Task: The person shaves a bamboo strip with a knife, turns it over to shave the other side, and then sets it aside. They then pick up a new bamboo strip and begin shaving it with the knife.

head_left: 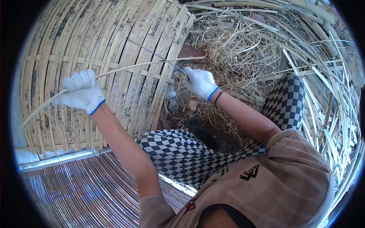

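My left hand (81, 92), in a white work glove, is closed around a long thin bamboo strip (129, 67) that runs from lower left up to the right. My right hand (199, 82), also gloved, grips a thin blade-like tool (159, 57) whose edge meets the strip near its right end. Both hands are held in front of a large woven bamboo mat (110, 45). My legs in black-and-white checkered trousers (178, 148) are below the hands.
A heap of bamboo shavings (235, 49) lies right of the mat. Several cut bamboo strips (327, 114) are piled along the right side. A ribbed corrugated sheet (83, 190) lies at lower left.
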The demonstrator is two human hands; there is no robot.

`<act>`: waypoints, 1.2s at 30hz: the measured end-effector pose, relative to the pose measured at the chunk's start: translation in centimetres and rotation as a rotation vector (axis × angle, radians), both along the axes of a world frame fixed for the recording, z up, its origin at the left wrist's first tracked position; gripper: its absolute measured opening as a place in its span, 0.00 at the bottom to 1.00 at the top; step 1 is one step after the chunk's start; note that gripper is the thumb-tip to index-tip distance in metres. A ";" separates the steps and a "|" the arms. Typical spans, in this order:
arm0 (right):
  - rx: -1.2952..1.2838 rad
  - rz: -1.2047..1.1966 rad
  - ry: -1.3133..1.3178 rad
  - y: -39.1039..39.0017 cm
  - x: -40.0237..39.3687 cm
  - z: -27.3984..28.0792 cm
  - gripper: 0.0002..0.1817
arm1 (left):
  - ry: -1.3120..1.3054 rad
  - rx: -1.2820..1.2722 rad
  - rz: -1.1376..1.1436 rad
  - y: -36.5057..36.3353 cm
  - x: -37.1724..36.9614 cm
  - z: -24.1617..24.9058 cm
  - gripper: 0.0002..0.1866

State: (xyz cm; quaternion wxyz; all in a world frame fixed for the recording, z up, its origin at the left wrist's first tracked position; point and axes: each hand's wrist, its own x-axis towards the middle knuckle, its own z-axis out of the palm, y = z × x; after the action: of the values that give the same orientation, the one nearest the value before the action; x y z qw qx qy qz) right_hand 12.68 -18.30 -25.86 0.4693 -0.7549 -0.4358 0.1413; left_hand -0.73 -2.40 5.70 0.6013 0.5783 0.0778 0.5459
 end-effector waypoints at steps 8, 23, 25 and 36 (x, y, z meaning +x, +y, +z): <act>-0.199 -0.014 0.044 -0.1 1.3 -1.5 0.13 | -0.013 0.023 -0.046 1.9 -2.0 -0.3 0.45; -0.146 -0.035 -0.010 0.5 0.9 -2.6 0.11 | -0.025 0.013 -0.085 2.2 -2.1 -0.6 0.45; -0.060 -0.036 -0.050 0.5 0.4 -2.7 0.09 | -0.029 0.003 -0.021 1.9 -1.4 -0.3 0.45; -0.433 -0.087 0.131 -1.7 3.8 -12.7 0.20 | -0.008 0.028 0.079 0.5 -0.7 -0.8 0.45</act>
State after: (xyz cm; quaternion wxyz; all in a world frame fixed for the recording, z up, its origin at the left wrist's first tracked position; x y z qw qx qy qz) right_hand 16.48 -20.02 -38.52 0.3292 -0.8452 -0.3311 0.2601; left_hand -1.45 -1.87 4.93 0.5715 0.5809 0.0905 0.5725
